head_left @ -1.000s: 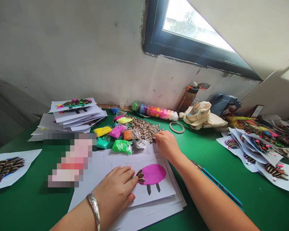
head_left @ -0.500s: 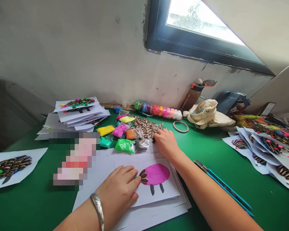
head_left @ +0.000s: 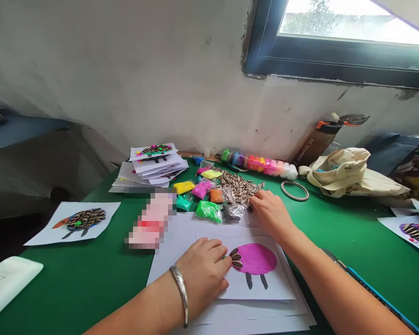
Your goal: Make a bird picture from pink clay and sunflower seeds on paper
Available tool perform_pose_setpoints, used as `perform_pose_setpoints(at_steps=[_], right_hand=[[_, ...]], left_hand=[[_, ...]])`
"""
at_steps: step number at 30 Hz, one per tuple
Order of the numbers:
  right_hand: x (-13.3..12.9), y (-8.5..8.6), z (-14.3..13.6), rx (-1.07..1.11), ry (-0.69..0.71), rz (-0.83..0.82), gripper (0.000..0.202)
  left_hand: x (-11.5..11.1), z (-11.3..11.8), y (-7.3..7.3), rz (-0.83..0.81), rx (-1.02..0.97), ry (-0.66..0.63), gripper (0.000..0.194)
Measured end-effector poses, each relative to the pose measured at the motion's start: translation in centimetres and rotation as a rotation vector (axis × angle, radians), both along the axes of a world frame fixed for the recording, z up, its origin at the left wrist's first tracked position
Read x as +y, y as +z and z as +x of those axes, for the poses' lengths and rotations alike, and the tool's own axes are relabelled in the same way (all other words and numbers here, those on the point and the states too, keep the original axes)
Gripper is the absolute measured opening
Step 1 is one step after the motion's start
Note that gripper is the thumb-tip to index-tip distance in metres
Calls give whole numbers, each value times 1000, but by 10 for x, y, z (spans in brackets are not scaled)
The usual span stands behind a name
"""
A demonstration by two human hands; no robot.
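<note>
My left hand (head_left: pixel 207 265) lies flat with its fingers stretched out on a white paper sheet (head_left: pixel 282 288). Its fingertips touch the sheet beside several striped sunflower seeds (head_left: pixel 236 258), which are stuck at the left end of a pink clay oval (head_left: pixel 258 258). Two dark leg shapes (head_left: pixel 249 280) show below the oval. At the near right edge of a sunflower seed pile (head_left: pixel 239 186) is my right hand (head_left: pixel 270 211). Its fingers are bent and drawn together, and what they hold is too small and hidden to make out.
Bagged coloured clay (head_left: pixel 208 211) lies left of the pile. Stacked pictures (head_left: pixel 160 170), a seed-covered bird picture (head_left: pixel 108 211) and a white device (head_left: pixel 12 288) are on the left. A tape ring (head_left: pixel 295 190), bottle (head_left: pixel 317 142), cloth bag (head_left: pixel 349 172) and blue-edged cutter (head_left: pixel 370 288) stand right.
The view has swung left, so everything appears farther right and the white device has come into sight. Both hands keep about the same places on the paper and at the seed pile.
</note>
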State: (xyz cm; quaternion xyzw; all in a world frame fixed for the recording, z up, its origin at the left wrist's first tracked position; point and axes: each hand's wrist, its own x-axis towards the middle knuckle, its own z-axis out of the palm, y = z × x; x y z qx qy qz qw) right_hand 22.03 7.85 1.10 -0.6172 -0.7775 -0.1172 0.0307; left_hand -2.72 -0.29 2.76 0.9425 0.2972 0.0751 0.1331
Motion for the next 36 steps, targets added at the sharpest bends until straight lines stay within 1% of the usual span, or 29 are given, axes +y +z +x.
perform_pose_setpoints(at_steps=[3, 5, 7, 9, 11, 13, 15, 16, 19, 25, 30, 36], right_hand=[[-4, 1, 5, 40, -26, 86, 16], [-11, 3, 8, 107, -48, 143, 17], [-24, 4, 9, 243, -40, 174, 16], [-40, 7, 8, 446, -18, 164, 15], [-57, 11, 2, 669, -8, 91, 10], [-72, 15, -5, 867, -5, -25, 8], [-84, 19, -13, 1013, -12, -151, 9], [-88, 19, -17, 1050, -10, -191, 10], [-94, 18, -22, 1047, 34, -241, 12], [-94, 9, -23, 875, 150, -254, 23], [-94, 8, -27, 809, 194, -282, 27], [-90, 3, -28, 767, 227, -249, 29]], left_hand=[[-1, 0, 0, 13, 3, 1, 20], [-1, 1, -1, 20, 1, 4, 20], [0, 1, -1, 28, -6, 2, 21], [1, 1, -3, 39, -13, -7, 23], [3, 1, -5, 55, -20, -14, 25], [5, 1, -6, 74, -28, -12, 28], [6, 1, -8, 90, -38, -19, 28], [7, 1, -9, 98, -41, -26, 28], [7, 2, -11, 138, -61, -28, 26], [6, 2, -10, 235, -155, -31, 21], [7, 4, -8, 243, -164, -44, 23], [8, 4, -8, 227, -153, -49, 24]])
